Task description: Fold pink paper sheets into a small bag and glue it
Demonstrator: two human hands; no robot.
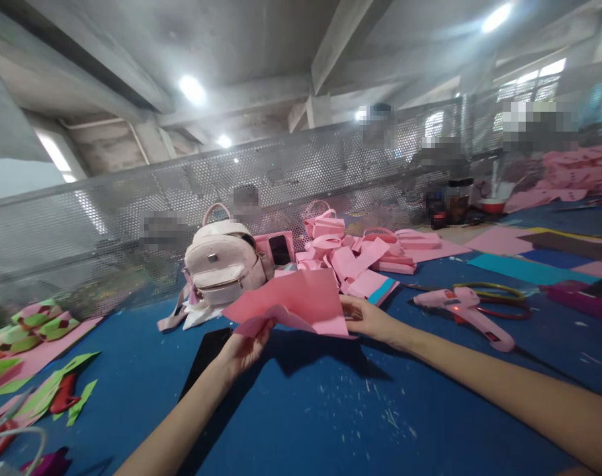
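Observation:
A pink sheet (296, 297), felt or foam by its look, is held up over the blue table, its near edge curled. My left hand (251, 347) is closed on the near left edge, fingertips pinching it. At the right edge my right hand (364, 318) grips the same sheet, its fingers partly hidden behind it. Just beyond lies a heap of pink cut pieces and strips (355, 254). To the right of my right hand a pink glue gun (472, 309) rests on the table, a small red light glowing on it.
A pale backpack (221, 258) and a phone (280, 250) stand at the back, before a perforated metal screen (291, 175). A flat black object (206, 357) lies beneath my left forearm. Green scraps (83, 403) and a red-handled tool (65, 395) are at left; turquoise sheet (524, 270) at right.

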